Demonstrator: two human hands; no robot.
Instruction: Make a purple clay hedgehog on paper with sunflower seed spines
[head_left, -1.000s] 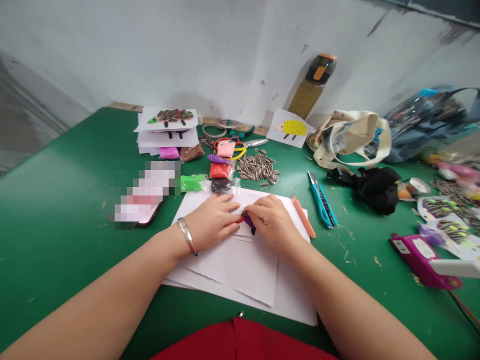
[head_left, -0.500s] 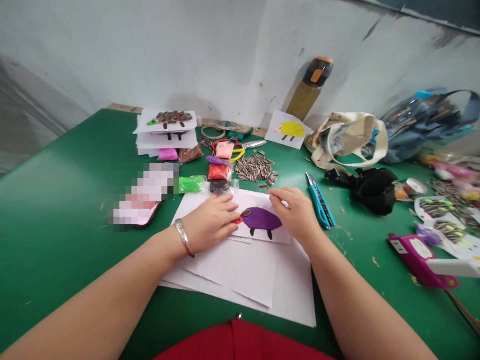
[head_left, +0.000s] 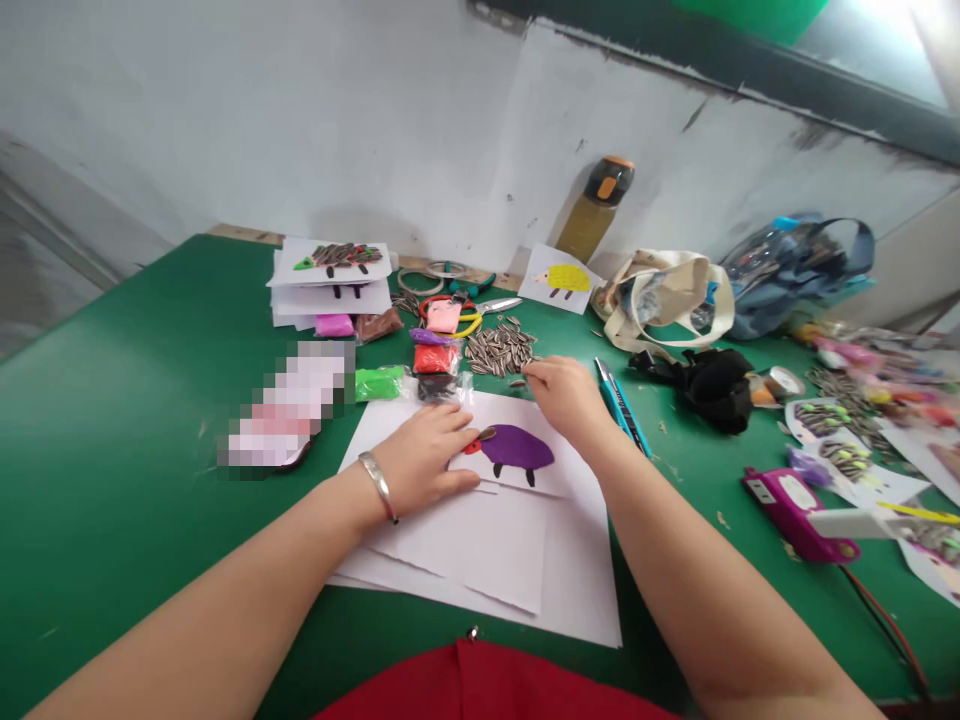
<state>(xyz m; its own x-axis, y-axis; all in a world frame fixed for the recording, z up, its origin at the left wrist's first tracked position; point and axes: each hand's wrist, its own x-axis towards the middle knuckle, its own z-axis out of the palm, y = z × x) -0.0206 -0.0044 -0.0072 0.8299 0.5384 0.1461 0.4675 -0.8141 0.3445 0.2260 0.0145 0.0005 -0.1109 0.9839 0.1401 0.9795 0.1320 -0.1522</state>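
Note:
My left hand (head_left: 431, 455), with a silver bangle on the wrist, lies flat on the white paper (head_left: 480, 555), its fingers stretched out. Beside its fingertips is a hedgehog figure with a purple body (head_left: 519, 446), black legs and a small red head; one sunflower seed (head_left: 487, 433) rests where head and body meet. My right hand (head_left: 562, 395) is at the near right edge of a pile of sunflower seeds (head_left: 499, 345). Its thumb and fingers are pinched together, and what is between them, if anything, is hidden. A loose seed lies just left of the fingertips.
A teal utility knife (head_left: 622, 405) lies right of my right hand. Beyond the paper are clay packets (head_left: 436, 358), scissors (head_left: 499, 305) and a stack of pictures (head_left: 330, 298). A blurred-out phone (head_left: 292, 410) lies left; a magenta glue gun (head_left: 795, 510) lies right.
My right hand has moved from the picture's upper right edge to the seed pile, its fingers pinched. My left hand stays on the paper. The camera view has tilted up slightly.

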